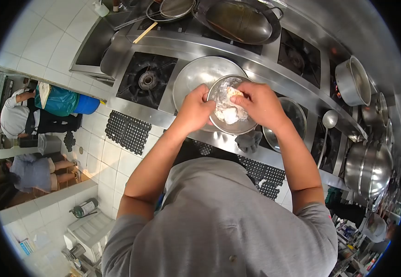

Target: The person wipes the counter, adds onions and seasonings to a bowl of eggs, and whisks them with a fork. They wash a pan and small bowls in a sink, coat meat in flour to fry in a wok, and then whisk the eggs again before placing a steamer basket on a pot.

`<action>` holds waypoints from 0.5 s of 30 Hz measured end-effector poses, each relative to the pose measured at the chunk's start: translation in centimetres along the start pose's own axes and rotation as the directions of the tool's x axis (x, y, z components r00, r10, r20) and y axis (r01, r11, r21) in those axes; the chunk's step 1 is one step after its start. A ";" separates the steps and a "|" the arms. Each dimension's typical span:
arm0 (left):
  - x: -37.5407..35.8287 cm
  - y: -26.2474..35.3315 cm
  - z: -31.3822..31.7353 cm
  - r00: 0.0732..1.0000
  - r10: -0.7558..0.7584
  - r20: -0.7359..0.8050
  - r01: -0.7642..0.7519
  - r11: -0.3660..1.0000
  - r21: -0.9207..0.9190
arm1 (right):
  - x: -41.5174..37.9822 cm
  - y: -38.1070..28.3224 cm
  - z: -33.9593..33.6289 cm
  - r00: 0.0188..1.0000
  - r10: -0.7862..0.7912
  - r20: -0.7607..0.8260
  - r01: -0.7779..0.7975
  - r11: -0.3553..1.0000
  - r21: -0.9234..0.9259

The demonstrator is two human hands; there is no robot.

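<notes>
My left hand [195,109] grips the left rim of a small metal bowl [237,129], thumb over the edge. Inside the bowl lie white, flour-coated pieces of food [228,115] and loose white powder. My right hand [264,104] reaches over the right rim, its thumb and fingers closed on a floured piece of food [232,92]; what kind of food it is I cannot make out. Behind and partly under the bowl is a wide metal basin [189,74] on the stove.
A burner [148,80] is at the left. A wok [239,21] and a strainer [176,7] stand at the back. On the right are a ladle [330,120], a pot [352,82] and a large steel pot [368,168]. A grey cloth [249,141] lies at the front edge. Two people are at the far left.
</notes>
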State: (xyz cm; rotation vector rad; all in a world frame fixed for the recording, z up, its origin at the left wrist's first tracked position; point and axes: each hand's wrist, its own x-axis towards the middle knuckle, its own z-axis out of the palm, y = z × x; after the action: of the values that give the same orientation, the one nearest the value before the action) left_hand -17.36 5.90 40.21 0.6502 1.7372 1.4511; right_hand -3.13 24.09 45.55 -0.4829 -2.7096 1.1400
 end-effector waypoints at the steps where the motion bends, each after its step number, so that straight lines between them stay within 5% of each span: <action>1: 0.8 0.2 -0.4 1.000 0.012 -0.003 -0.012 1.000 0.003 | 0.8 0.2 -0.5 0.999 0.039 0.031 -0.040 0.999 0.018; 4: 3.1 0.4 -1.7 1.000 0.006 -0.020 -0.005 0.998 0.070 | 3.1 1.3 -1.8 0.980 0.125 0.155 -0.132 0.991 0.034; 7: 5.5 0.4 -3.2 0.999 -0.045 0.012 0.044 0.997 0.057 | 4.8 2.3 -1.6 0.990 0.082 0.110 -0.102 0.977 0.189; 15: 11.8 2.4 -3.9 0.999 -0.020 -0.038 0.014 0.986 -0.168 | 12.4 0.5 -7.4 0.997 0.040 -0.058 -0.035 0.996 0.088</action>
State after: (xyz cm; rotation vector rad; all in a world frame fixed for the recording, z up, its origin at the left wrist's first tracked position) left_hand -27.54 13.38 40.01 0.5190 1.6244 1.5880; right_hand -12.55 33.76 50.65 -0.5483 -2.5981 1.2266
